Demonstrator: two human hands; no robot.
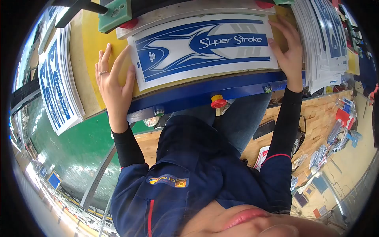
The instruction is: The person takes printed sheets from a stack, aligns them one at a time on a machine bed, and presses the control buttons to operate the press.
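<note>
A white sheet printed in blue and grey with "Super Stroke" (173,59) lies flat on the yellow work surface (90,51), just in front of a metal bar. My left hand (114,81), with a ring on one finger, is at the sheet's left edge, fingers spread. At the opposite edge is my right hand (288,49), its thumb and fingers apart and its fingertips touching the sheet's border. Neither hand is closed around anything.
Stacks of printed sheets stand at the left (59,85) and right (323,43). A green clamp block (115,15) and the metal bar (197,15) border the sheet's far side. A red button (218,103) sits on the blue front edge (185,96).
</note>
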